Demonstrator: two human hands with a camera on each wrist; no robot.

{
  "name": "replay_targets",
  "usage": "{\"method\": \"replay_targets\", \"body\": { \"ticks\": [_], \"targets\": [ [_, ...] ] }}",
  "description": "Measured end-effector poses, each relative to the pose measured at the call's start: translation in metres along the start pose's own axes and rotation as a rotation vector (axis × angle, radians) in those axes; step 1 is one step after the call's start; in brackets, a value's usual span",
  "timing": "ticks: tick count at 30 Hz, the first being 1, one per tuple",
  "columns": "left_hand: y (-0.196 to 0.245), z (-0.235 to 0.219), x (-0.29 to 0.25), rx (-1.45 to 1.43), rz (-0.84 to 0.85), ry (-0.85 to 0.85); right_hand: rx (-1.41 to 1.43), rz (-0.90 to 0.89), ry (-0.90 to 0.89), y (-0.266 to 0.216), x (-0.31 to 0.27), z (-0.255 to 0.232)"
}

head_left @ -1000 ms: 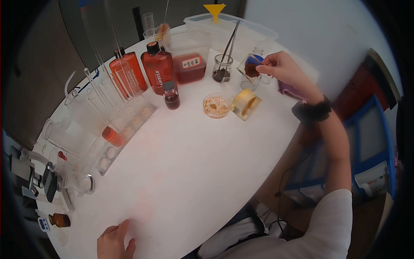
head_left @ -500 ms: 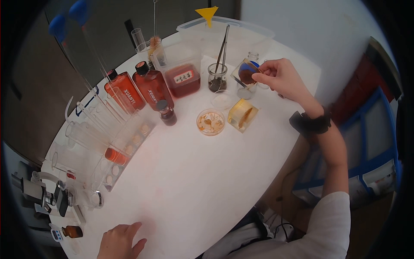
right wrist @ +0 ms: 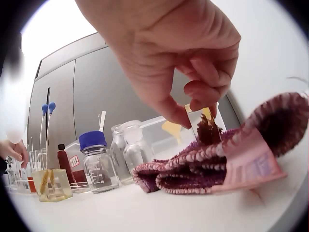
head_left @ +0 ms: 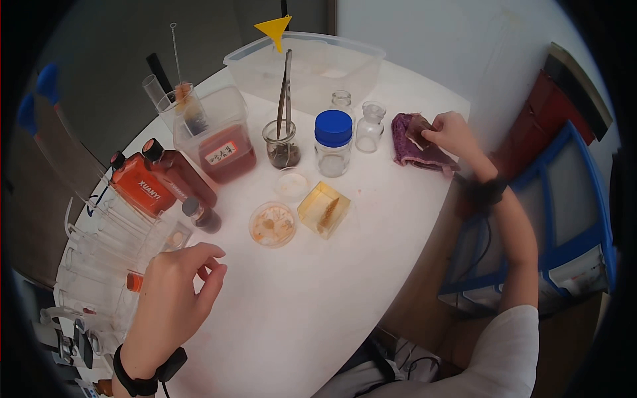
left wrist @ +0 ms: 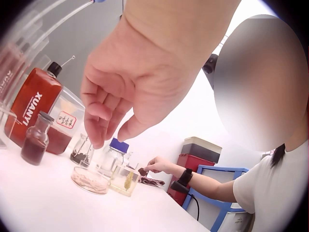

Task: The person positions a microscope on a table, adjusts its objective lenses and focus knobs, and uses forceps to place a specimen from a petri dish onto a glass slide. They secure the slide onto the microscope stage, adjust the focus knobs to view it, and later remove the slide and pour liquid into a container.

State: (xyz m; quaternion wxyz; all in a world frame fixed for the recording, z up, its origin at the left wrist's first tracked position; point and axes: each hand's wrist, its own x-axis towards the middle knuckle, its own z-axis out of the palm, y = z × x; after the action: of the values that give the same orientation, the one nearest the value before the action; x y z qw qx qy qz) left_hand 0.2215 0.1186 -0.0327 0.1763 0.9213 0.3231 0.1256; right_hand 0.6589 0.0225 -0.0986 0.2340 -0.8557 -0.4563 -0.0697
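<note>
My right hand [head_left: 456, 136] pinches a flat clear block [right wrist: 208, 129] with a dark brown, leaf-like specimen inside. It holds the block right at a folded purple cloth [head_left: 406, 154] at the table's right edge; the cloth hides the block's lower part in the right wrist view. My left hand [head_left: 174, 285] hovers over the near left of the table, its fingers loosely bent around nothing. Near it are a small stoppered bottle of dark liquid [head_left: 204, 217] and a petri dish [head_left: 272, 240] of pale brown bits. Beside the dish lies a yellowish clear block [head_left: 324, 211] with a brown specimen.
A blue-capped bottle [head_left: 333, 146], a clear glass bottle [head_left: 369, 132] and a jar with tweezers [head_left: 282, 149] stand mid-table. Behind are a large plastic bin [head_left: 312, 83] with a yellow funnel [head_left: 274, 30] and a tub of red liquid [head_left: 225, 156]. Red-brown bottles [head_left: 142, 186] and glassware line the left.
The right hand has carried the clear block rightward from in front of the blue-capped bottle to the purple cloth. The left hand has come forward over the table, and the head view has shifted.
</note>
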Motion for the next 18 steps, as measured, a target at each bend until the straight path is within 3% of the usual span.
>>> {"method": "replay_targets", "body": {
  "ticks": [2, 4, 6, 9, 10, 13, 17, 18],
  "targets": [
    [-0.002, 0.005, 0.014, 0.027, 0.001, -0.021, -0.042, -0.023, -0.06, -0.001, 0.007, -0.005],
    [-0.013, 0.016, 0.028, 0.04, 0.11, 0.107, -0.077, -0.055, -0.118, -0.002, 0.012, -0.012],
    [-0.018, 0.02, 0.042, 0.061, 0.091, 0.1, 0.045, 0.003, 0.054, 0.003, 0.017, -0.014],
    [-0.026, 0.031, 0.065, 0.103, 0.069, 0.086, 0.009, -0.029, 0.008, 0.004, 0.007, 0.005],
    [-0.028, 0.036, 0.073, 0.13, 0.07, 0.083, -0.051, -0.094, 0.122, 0.002, 0.003, 0.011],
    [-0.031, 0.051, 0.102, 0.1, -0.009, 0.054, -0.037, -0.063, 0.032, 0.01, 0.008, 0.012],
    [-0.036, 0.068, 0.137, 0.071, -0.021, -0.008, -0.027, -0.061, 0.021, 0.007, 0.005, 0.009],
    [-0.036, 0.071, 0.144, 0.065, -0.089, -0.07, 0.003, -0.072, 0.035, 0.005, 0.003, 0.008]
  ]
}}
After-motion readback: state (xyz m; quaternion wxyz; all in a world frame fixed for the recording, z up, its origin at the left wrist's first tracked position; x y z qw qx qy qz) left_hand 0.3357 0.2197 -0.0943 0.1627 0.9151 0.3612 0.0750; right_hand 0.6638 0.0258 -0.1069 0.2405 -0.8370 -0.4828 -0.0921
